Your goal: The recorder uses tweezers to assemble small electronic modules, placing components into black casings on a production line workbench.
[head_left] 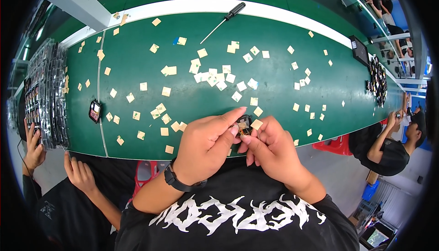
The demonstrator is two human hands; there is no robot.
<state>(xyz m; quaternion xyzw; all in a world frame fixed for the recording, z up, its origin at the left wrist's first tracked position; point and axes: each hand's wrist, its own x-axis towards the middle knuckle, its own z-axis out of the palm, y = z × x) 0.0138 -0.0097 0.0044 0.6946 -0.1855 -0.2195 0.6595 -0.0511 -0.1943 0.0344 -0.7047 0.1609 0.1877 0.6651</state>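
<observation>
Screwdriver, black-handled with a slim silver shaft [236, 10], lies on the glossy green desk [274, 91], tip angled left and toward the person. Nearer the person than that screwdriver, a little right of its tip, it's all happening: a small black plastic device with tan and metallic innards [243, 124], held between both hands! Left hand [206, 137] has thumb and index closed on it, opened face turned upward; fingers cover its sides, so which way its long axis runs, I can't tell. Right hand [270, 143] is against its near right edge, thumb and index drawn close together; whether they grip it, can't tell. Thin pale-yellow square [256, 124] right at that index finger! More pale squares [166, 91] lie scattered on both sides of the screwdriver. Far left of the screwdriver, stacked clear plastic trays [48, 95], a co-worker's hand [34, 150] up against them.
</observation>
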